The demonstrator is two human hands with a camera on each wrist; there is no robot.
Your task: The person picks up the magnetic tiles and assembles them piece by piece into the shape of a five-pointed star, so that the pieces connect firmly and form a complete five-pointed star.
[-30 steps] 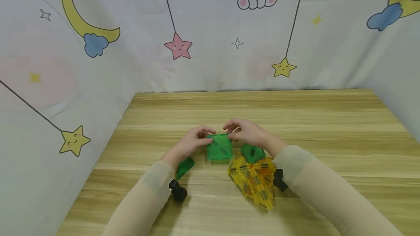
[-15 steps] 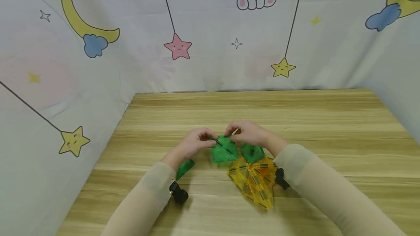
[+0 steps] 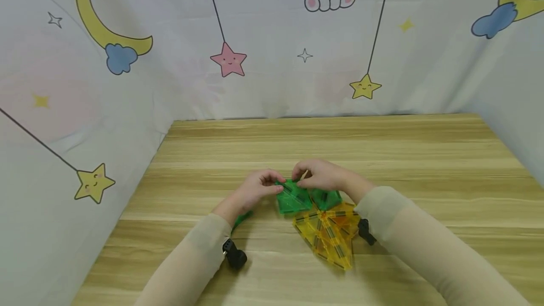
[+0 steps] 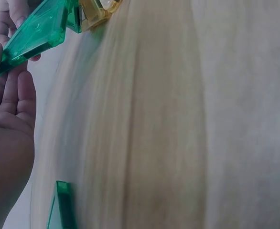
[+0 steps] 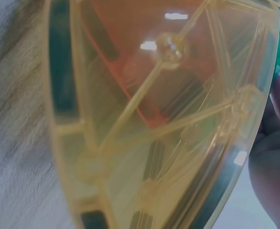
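Observation:
A translucent green magnetic tile is held slightly tilted between two hands near the middle of the table. My left hand pinches its left corner, thumb on the near face and fingers behind, as the left wrist view shows on the green tile. At the upper right edge, my right hand pinches the same tile between thumb and fingertips. Just right of it, a green piece sits at the top of a yellow magnetic-tile build. The yellow build fills the right wrist view, with an orange tile showing through.
Another green tile lies on the table by my left wrist, mostly covered by the forearm in the head view. The wooden table ends at a white printed curtain behind. Small black cameras sit at both wrists.
The held green tile has turned and moved right and nearer, up close to the green piece on the yellow build. My left hand has followed it rightward; my right hand has lowered slightly.

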